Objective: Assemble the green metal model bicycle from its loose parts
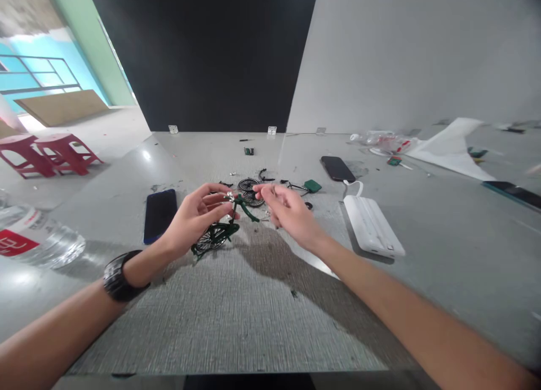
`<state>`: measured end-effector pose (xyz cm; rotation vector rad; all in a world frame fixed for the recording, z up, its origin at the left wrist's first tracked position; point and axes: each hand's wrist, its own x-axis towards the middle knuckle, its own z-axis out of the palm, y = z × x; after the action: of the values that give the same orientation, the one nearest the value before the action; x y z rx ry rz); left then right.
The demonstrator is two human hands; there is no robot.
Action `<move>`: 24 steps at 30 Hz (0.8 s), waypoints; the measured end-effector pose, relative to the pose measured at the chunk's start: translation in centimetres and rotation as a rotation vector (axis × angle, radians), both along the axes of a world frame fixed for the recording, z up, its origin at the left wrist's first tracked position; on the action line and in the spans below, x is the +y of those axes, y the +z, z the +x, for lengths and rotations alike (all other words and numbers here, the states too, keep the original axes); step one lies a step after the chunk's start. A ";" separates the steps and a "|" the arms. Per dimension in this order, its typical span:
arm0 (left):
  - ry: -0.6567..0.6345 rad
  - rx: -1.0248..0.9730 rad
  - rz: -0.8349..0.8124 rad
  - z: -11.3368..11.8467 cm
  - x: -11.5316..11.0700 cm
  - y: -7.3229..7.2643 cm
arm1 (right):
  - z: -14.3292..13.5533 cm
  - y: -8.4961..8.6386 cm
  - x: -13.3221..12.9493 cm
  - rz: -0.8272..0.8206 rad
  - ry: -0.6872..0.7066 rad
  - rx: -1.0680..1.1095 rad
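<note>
My left hand (200, 209) is closed on a small green model bicycle (217, 232), its fingers at the upright front part. A spoked rear wheel shows low on it, and a silvery piece sits near the top. My right hand (291, 212) is just to the right, thumb and fingertips pinched together; whatever they hold is too small to make out. Behind the fingertips lie loose black spoked wheels (248, 185), partly hidden by my right hand. A dark curved part (265, 176) and a green flat piece (313, 186) lie beyond my right hand.
A dark phone (160, 215) lies left, near a water bottle (40, 235). On the right, a white power bank (374, 226) is cabled to another phone (337, 168). A clear plastic bottle (380, 139) lies farther back. A black panel (207, 57) stands behind the table.
</note>
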<state>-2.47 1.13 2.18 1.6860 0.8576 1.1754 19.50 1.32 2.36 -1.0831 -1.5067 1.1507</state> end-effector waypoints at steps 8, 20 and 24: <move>-0.088 -0.041 -0.133 0.5 -0.5 -0.2 | -0.5 -1.1 -0.9 -0.009 0.117 -0.050; -0.071 -0.187 -0.408 0.9 -0.6 -0.7 | -0.5 -2.5 -1.2 0.139 0.003 -0.197; -0.045 -0.204 -0.442 0.9 -0.6 -0.7 | -0.6 -2.6 -1.1 0.154 -0.038 -0.226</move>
<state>-1.53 0.50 1.47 1.1994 0.8708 1.0171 18.92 0.20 -0.29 -1.1598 -1.7115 0.8933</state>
